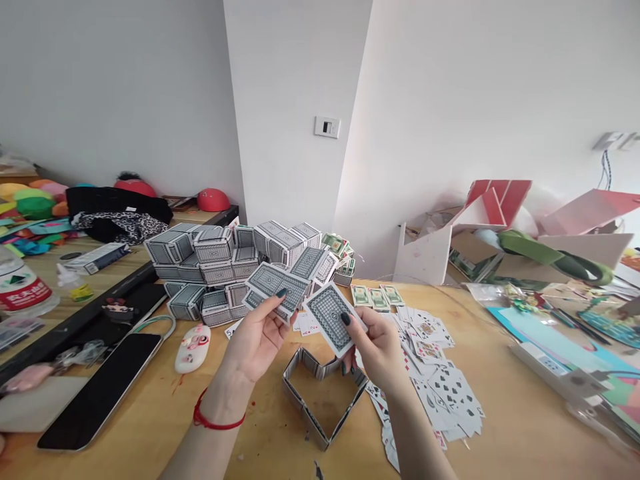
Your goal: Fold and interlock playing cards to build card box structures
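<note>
Grey-backed playing cards [277, 288] are fanned in my left hand [263, 340], its thumb pressed on their patterned side. My right hand [373, 343] pinches another grey-backed card [331, 319] between thumb and fingers, tilted beside the left hand's cards. Below both hands, a heart-shaped ring of folded cards [326, 437] stands on the wooden table [525, 427]. Behind the hands rises a stack of folded card blocks [215, 257]. Loose face-up cards [450, 393] spread to the right, partly hidden by my right forearm.
At the left lie a phone [100, 393], a white mouse [193, 349] and a bottle [23, 283]. Green cards [377, 297] lie near the wall. On the right are a power strip [555, 370], a blue sheet [525, 337] and an open white box [425, 253].
</note>
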Action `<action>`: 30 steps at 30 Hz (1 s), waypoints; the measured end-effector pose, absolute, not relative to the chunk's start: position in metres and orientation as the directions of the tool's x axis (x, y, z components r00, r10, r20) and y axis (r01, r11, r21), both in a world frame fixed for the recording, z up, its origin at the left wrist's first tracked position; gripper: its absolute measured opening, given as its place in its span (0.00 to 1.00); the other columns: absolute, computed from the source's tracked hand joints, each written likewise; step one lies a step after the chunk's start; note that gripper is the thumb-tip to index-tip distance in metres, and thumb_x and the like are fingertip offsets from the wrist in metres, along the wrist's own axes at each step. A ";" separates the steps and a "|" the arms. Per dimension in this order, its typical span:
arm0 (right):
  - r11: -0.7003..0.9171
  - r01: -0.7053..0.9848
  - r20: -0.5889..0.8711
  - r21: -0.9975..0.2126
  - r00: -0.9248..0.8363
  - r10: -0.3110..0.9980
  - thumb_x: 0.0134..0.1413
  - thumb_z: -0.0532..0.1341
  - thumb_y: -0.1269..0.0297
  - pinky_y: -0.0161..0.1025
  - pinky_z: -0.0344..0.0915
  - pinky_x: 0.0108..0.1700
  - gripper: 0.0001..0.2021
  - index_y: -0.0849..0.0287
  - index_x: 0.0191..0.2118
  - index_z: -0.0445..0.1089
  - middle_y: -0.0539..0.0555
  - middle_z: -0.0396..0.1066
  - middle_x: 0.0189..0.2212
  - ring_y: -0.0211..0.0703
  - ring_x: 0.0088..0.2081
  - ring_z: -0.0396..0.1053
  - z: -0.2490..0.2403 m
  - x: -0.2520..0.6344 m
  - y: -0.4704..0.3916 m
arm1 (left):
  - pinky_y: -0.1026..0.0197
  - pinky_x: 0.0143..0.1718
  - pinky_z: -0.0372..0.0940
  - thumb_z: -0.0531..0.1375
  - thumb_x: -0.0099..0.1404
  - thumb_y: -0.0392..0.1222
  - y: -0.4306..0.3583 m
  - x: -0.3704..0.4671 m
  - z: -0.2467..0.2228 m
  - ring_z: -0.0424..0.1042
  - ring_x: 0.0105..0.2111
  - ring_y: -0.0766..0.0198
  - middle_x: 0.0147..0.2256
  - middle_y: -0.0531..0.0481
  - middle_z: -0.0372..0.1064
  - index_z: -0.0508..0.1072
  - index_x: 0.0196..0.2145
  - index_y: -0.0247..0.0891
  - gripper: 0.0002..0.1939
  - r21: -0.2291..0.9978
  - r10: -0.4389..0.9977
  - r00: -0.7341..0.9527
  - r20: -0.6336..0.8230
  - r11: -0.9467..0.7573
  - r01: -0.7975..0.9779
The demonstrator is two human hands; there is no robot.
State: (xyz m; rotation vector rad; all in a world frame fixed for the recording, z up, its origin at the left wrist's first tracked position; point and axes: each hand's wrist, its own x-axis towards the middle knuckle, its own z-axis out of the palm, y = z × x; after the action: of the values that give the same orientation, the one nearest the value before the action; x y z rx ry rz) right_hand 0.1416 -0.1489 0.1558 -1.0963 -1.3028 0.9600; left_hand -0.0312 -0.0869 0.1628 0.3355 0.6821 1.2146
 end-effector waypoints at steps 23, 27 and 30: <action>0.123 0.106 0.114 -0.987 -0.088 0.990 0.56 0.52 0.49 0.26 0.49 0.10 0.18 0.58 0.23 0.57 0.45 0.64 0.10 0.30 0.08 0.57 0.150 0.142 -0.143 | 0.62 0.33 0.69 0.66 0.48 0.38 -0.096 -0.026 0.162 0.72 0.37 0.60 0.37 0.50 0.74 0.72 0.40 0.38 0.18 0.862 0.985 0.169 0.018 0.071 -0.503; 0.127 0.110 0.122 -0.986 -0.048 0.991 0.55 0.53 0.49 0.26 0.49 0.10 0.18 0.58 0.24 0.58 0.45 0.64 0.10 0.30 0.08 0.56 0.146 0.142 -0.140 | 0.62 0.33 0.70 0.66 0.48 0.39 -0.096 -0.023 0.160 0.72 0.38 0.59 0.39 0.49 0.73 0.72 0.41 0.39 0.20 0.867 0.984 0.175 0.020 0.070 -0.493; 0.131 0.121 0.130 -0.984 -0.018 0.991 0.55 0.52 0.48 0.27 0.49 0.11 0.18 0.58 0.25 0.59 0.44 0.62 0.10 0.30 0.08 0.56 0.144 0.141 -0.138 | 0.63 0.31 0.69 0.66 0.49 0.39 -0.095 -0.023 0.156 0.72 0.38 0.59 0.39 0.48 0.73 0.71 0.42 0.39 0.21 0.878 0.985 0.170 0.027 0.058 -0.475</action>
State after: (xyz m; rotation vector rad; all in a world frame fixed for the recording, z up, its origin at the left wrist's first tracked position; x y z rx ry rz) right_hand 0.1415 -0.1376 0.1436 -1.1942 -1.3649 1.0588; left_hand -0.0227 -0.0949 0.1558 0.9029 0.7265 1.2682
